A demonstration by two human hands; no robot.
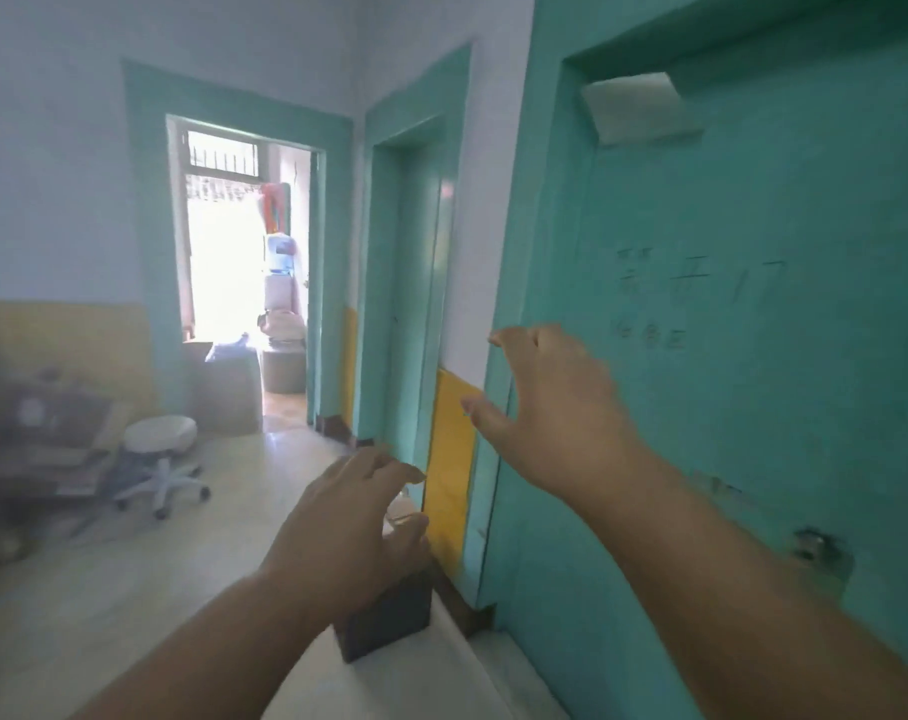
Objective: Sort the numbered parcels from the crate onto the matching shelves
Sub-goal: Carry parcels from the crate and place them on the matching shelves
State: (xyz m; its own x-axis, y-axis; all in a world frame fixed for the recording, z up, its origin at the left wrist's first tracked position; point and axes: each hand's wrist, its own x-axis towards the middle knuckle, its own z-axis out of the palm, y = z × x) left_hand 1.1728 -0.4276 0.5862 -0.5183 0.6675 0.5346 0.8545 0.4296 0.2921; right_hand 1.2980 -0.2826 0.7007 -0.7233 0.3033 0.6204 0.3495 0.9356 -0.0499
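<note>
No parcel, crate or shelf shows in this blurred view. My left hand (pixel 355 517) is stretched out low in the middle, fingers loosely bent and holding nothing, above a small dark box (pixel 389 615) on the floor by the wall. My right hand (pixel 550 407) is raised higher in front of a teal door (pixel 753 356), fingers spread and slightly bent, empty.
The teal door on the right is shut and bears faint writing. A second teal doorway (pixel 410 293) lies ahead, and an open doorway (pixel 238 267) at the back is brightly lit. A white wheeled stool (pixel 160 449) and a dark pile of clutter (pixel 41 439) stand at the left.
</note>
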